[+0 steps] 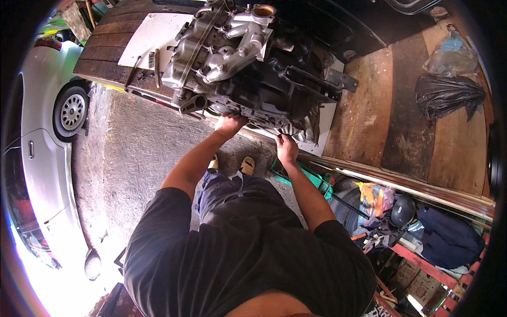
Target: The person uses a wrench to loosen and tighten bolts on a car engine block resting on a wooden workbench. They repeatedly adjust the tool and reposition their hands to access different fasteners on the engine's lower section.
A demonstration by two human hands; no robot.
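A large engine (264,79), with silver castings and a black lower part, lies on the bench in front of me. My left hand (231,126) reaches against its near lower edge. The fingers there are mostly hidden by the engine. Closed round the end of a thin metal tool (262,129) is my right hand (287,148), just off the engine's near side. The shaft of this tool runs left toward my left hand, and its far end is lost in shadow. Crumpled grey plastic (311,127) sits under the engine's right end.
Left of the engine, a wire brush (153,59) and a dark-handled tool (132,71) lie by a white board (153,37). Plastic bags (449,95) rest on wooden boards at right. Below stand a green crate (311,177) and a tyre (343,208). A silver car (45,142) is at left.
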